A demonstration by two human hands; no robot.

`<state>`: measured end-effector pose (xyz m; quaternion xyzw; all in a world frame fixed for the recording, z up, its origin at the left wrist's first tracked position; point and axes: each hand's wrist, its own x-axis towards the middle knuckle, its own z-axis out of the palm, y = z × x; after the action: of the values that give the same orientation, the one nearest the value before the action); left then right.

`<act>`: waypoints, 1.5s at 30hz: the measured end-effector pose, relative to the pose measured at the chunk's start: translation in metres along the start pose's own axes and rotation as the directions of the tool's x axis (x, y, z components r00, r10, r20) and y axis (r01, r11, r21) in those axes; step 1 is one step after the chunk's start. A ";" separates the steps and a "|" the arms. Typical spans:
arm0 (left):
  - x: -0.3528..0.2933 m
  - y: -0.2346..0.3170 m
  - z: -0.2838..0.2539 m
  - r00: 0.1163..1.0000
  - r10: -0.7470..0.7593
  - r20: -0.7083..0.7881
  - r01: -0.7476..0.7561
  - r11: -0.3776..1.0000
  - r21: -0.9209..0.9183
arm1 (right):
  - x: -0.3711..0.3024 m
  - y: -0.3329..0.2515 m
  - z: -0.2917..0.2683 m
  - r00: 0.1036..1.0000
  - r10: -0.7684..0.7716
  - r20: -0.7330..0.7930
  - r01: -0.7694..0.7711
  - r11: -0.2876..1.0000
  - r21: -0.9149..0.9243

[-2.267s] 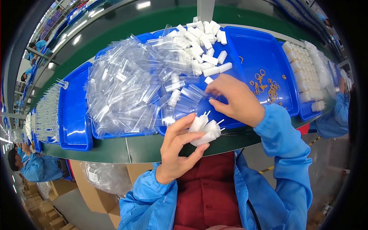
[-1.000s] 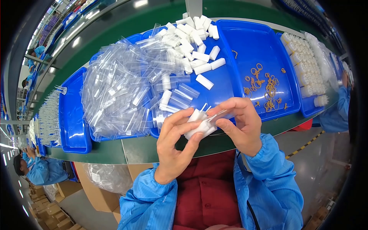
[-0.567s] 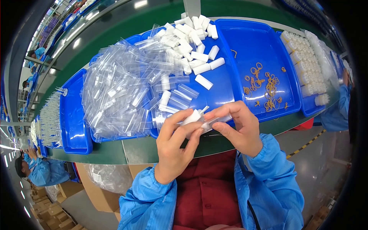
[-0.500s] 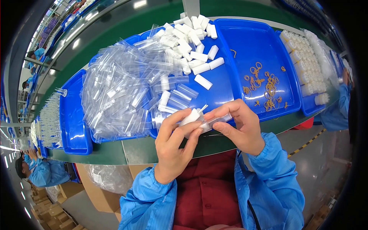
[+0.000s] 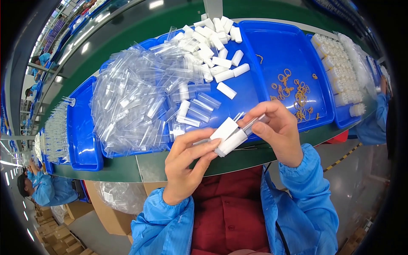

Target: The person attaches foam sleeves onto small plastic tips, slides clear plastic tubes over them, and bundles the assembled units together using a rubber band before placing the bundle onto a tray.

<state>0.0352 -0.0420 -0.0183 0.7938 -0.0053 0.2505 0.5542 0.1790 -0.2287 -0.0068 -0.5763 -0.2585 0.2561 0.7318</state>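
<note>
One broad blue tray (image 5: pixel 247 97) spreads just beyond both hands, with a heap of clear plastic pieces (image 5: pixel 131 97) out past the left hand, on its outer side. The left hand (image 5: pixel 187 158) is clamped on two white blocks (image 5: pixel 225 128), its thumb pressing from below and its fingers across the near ends; the right hand (image 5: pixel 279 131) has thumb and fingertips together on a clear piece (image 5: pixel 254 123). Handling the blocks well, I'd judge, means a firm grip near their ends — snug enough that they don't splay, for a gap shows between them. They lie between the hands, slanting up from the left fingertips toward the right, their far ends just short of the right thumb. The clear piece sits at those far ends, pinched; I can't make out whether it touches the nearer block. It looks thin-walled, so a light pinch, kept in line with the block, should serve better than a hard squeeze. Thin pale rods (image 5: pixel 239 115) poke out beside the right fingertips — best left unbent. Smallest, some yellow-brown rubber bands (image 5: pixel 301 100) lie just beyond the right hand.
</note>
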 end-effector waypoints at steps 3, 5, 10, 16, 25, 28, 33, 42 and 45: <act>-0.005 0.002 0.002 0.998 0.050 -0.028 -0.048 0.997 0.055 | -0.002 0.003 -0.006 0.995 -0.076 0.065 0.086 0.983 -0.163; -0.008 0.002 0.006 0.997 0.057 -0.060 -0.052 0.996 0.074 | -0.003 0.005 -0.005 0.989 -0.117 0.095 0.137 0.961 -0.239; -0.008 -0.001 0.011 0.979 0.199 -0.048 -0.188 0.967 0.171 | -0.018 0.018 0.012 0.997 -0.072 0.036 0.074 0.995 -0.062; -0.008 0.000 0.002 0.988 0.155 -0.006 -0.153 0.982 0.107 | -0.014 0.010 0.005 0.981 -0.107 0.165 0.137 0.973 -0.185; -0.002 -0.005 -0.001 0.963 -0.181 0.202 0.252 0.871 -0.423 | -0.005 -0.005 0.006 0.912 -0.117 0.394 0.292 0.859 -0.420; -0.008 -0.009 -0.008 0.991 -0.081 0.104 0.100 0.977 -0.190 | 0.009 -0.018 0.009 0.896 -0.120 0.428 0.321 0.841 -0.435; -0.013 -0.009 0.002 0.976 -0.150 -0.159 0.118 0.974 -0.194 | 0.061 0.001 0.010 0.917 -0.284 0.279 0.390 0.499 -0.774; -0.014 -0.011 -0.001 0.989 0.020 -0.146 -0.003 0.993 0.118 | 0.074 0.019 0.027 0.866 -0.086 0.492 0.477 -0.152 -0.866; -0.015 -0.012 -0.003 0.986 0.006 -0.166 0.009 0.996 0.084 | 0.063 0.001 0.021 0.957 -0.054 0.283 0.270 0.513 -0.815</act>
<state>0.0240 -0.0386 -0.0345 0.7929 0.0521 0.3154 0.5188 0.2113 -0.1709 0.0021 -0.7987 -0.4827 0.0912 0.3475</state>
